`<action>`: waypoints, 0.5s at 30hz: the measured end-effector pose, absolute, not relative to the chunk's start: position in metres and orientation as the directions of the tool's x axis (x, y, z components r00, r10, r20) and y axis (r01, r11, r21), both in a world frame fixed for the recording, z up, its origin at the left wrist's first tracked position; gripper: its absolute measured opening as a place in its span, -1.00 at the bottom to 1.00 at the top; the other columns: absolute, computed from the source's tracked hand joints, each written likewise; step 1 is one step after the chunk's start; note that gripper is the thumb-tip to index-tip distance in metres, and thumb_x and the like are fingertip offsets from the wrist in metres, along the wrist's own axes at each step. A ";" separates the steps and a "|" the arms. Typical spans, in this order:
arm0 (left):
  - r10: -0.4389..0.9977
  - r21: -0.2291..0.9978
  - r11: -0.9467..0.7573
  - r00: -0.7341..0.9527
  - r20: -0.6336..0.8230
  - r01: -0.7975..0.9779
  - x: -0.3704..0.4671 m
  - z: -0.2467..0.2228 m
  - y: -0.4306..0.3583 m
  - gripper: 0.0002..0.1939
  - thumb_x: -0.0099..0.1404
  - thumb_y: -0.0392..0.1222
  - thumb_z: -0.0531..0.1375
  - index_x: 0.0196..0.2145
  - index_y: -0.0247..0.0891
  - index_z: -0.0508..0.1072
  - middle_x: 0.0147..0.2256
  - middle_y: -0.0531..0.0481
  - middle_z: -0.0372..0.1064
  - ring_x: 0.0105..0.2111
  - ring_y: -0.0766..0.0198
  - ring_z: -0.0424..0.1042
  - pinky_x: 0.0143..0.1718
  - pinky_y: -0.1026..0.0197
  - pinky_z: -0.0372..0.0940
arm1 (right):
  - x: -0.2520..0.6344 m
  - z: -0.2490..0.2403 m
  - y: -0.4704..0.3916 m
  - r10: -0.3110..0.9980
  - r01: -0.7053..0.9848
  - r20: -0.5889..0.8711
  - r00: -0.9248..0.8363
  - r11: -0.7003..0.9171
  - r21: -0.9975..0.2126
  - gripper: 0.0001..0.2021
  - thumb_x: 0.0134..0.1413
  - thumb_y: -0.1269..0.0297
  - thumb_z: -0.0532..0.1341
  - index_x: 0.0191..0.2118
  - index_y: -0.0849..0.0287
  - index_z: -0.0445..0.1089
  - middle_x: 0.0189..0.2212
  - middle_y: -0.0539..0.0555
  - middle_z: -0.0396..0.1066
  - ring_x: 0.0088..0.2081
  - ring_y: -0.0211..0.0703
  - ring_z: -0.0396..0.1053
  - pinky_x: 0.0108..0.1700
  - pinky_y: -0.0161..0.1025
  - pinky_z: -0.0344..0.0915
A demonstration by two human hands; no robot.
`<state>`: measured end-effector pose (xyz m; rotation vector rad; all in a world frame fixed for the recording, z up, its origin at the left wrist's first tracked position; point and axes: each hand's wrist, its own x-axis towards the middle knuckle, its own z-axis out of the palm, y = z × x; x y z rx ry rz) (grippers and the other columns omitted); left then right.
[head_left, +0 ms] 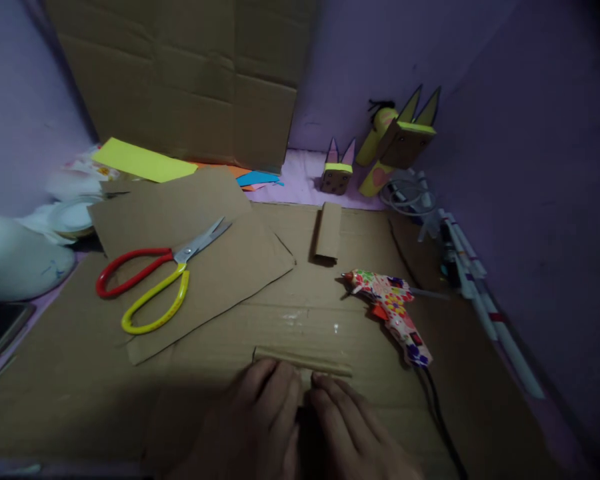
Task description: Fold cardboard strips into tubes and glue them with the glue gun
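A narrow folded strip of brown cardboard lies near the front centre of the cardboard work surface. My left hand rests on its left part, fingers bent and pressed together over it. My right hand is beside it, its bent fingertips at the strip's near edge. The palms and thumbs are dark and hard to make out. To the right lies a floral glue gun, its nozzle pointing left. A second folded cardboard piece stands farther back.
Scissors with red and yellow handles lie on cardboard sheets at left. Behind are yellow paper, a small eared cardboard figure and a larger one. Markers line the right side; a phone lies far left.
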<state>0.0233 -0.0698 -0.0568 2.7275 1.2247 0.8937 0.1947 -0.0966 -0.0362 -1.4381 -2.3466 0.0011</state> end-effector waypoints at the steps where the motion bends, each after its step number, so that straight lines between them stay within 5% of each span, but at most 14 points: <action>1: 0.700 0.277 -0.689 0.516 0.494 0.670 0.021 -0.051 -0.068 -0.66 0.18 -0.30 -0.04 -0.14 -0.32 0.40 -0.21 -0.09 0.45 -0.17 0.12 0.37 -0.20 0.16 0.37 | 0.198 -0.033 -0.094 0.860 0.832 0.324 -0.395 0.484 -0.272 -0.70 0.03 0.56 0.02 -0.17 0.17 0.36 -0.23 0.08 0.53 -0.20 -0.15 0.48 -0.19 -0.35 0.40; 6: 0.789 0.466 -0.582 0.324 0.521 0.667 0.003 -0.029 -0.070 -0.73 0.18 -0.33 0.03 -0.15 -0.27 0.36 -0.20 -0.10 0.40 -0.13 0.17 0.36 -0.09 0.15 0.33 | 0.213 -0.012 -0.088 0.884 0.669 0.343 -0.317 0.465 -0.580 -0.77 0.02 0.47 0.14 -0.15 0.13 0.29 -0.21 0.07 0.47 -0.16 -0.23 0.43 -0.14 -0.36 0.39; 10: 0.842 0.583 -0.471 0.138 0.522 0.662 -0.008 -0.029 -0.073 -0.76 0.23 -0.35 0.05 -0.13 -0.28 0.35 -0.17 -0.10 0.36 -0.13 0.22 0.37 -0.11 0.20 0.34 | 0.216 -0.010 -0.084 0.900 0.710 0.347 -0.263 0.424 -0.562 -0.77 0.02 0.43 0.16 -0.14 0.17 0.30 -0.25 0.13 0.43 -0.20 -0.10 0.39 -0.21 -0.16 0.38; 15: 0.905 0.685 -0.375 0.087 0.417 0.625 -0.009 -0.032 -0.072 -0.78 0.24 -0.27 0.07 -0.17 -0.29 0.40 -0.18 -0.13 0.40 -0.17 0.21 0.41 -0.17 0.19 0.38 | 0.213 -0.016 -0.080 0.888 0.744 0.391 -0.242 0.429 -0.513 -0.80 0.03 0.50 0.10 -0.20 0.19 0.33 -0.36 0.11 0.38 -0.31 -0.11 0.35 -0.31 -0.17 0.33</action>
